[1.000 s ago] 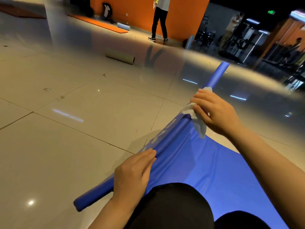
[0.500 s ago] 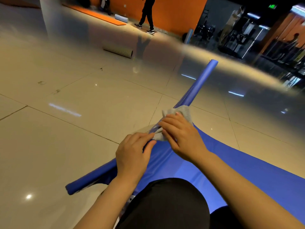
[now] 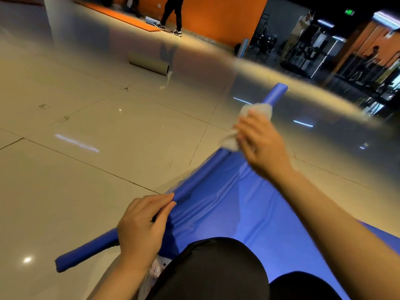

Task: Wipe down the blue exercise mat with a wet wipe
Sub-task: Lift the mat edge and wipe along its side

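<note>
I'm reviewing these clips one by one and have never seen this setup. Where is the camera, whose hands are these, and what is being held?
There is no machine here. A person wears a wide-angle camera on the head, which looks forward and down, so the arms that reach in from below are their own. They kneel on a tiled gym floor over a blue exercise mat, rolled up along its far edge. The left hand holds the rolled edge near its close end. The right hand presses a crumpled white wet wipe onto the roll near its far end. Farther off lie a rolled grey mat and an orange mat.
</note>
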